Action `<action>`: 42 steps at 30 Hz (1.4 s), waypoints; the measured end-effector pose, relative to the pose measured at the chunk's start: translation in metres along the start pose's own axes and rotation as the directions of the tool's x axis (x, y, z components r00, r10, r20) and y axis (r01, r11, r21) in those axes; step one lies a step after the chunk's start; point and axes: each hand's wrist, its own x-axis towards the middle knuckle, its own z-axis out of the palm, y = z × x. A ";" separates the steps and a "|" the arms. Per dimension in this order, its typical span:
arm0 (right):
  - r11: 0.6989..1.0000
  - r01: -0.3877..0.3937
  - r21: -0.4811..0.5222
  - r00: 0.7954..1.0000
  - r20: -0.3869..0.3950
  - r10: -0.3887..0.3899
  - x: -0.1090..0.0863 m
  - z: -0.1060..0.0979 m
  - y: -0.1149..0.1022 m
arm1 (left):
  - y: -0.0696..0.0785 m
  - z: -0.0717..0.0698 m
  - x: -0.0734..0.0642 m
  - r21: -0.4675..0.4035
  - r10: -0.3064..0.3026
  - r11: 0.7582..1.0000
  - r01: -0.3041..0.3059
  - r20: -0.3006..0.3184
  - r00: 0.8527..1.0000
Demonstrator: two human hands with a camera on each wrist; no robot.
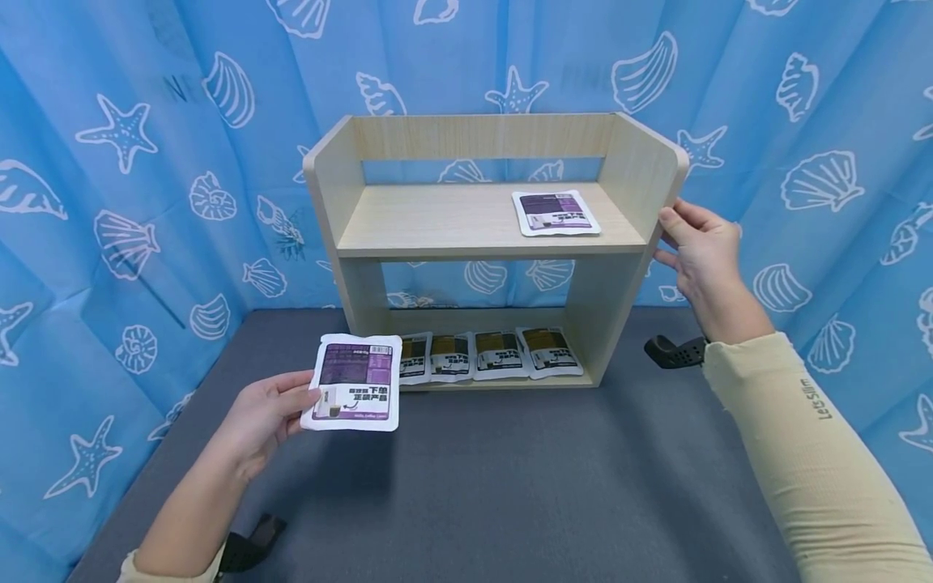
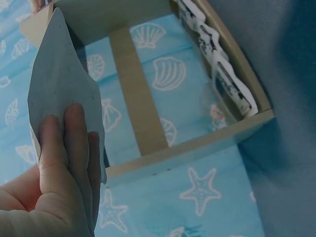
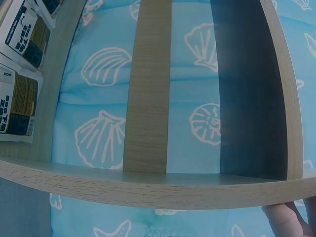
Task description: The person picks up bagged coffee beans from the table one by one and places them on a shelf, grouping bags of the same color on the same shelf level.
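Observation:
My left hand (image 1: pixel 266 417) pinches a flat white pouch (image 1: pixel 355 382) with a purple printed label, held up in front of the shelf's lower left corner. Thumb in front, fingers behind: the left wrist view shows several fingers (image 2: pixel 74 148) spread on the pouch's plain back. At the right, my right hand (image 1: pixel 703 251) holds the side panel of a light wooden two-tier shelf (image 1: pixel 437 251), thumb at its front edge. A similar purple pouch (image 1: pixel 557 213) lies on the upper tier, toward the right. Several brown-labelled pouches (image 1: pixel 498 355) lean in a row on the lower tier.
The shelf stands on a dark grey table (image 1: pixel 510 486), close to a blue curtain (image 1: pixel 466 65) printed with shells and starfish. Raised side panels flank the upper tier, with a back rail (image 1: pixel 481 136) behind it. Black straps (image 1: pixel 674 352) sit at the wrists.

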 end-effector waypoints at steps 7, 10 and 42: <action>1.000 0.001 0.013 1.000 -0.001 0.000 0.000 0.000 -0.001 | 0.012 0.003 0.000 0.014 0.023 1.000 -0.023 0.019 1.000; 1.000 0.006 0.014 1.000 -0.005 -0.006 0.000 0.000 0.000 | 0.016 0.005 0.000 0.018 0.033 0.999 -0.034 0.023 0.999; 0.999 0.004 0.033 1.000 0.014 -0.004 -0.002 -0.001 0.001 | 0.050 0.013 -0.001 -0.033 0.078 0.997 -0.075 0.116 0.990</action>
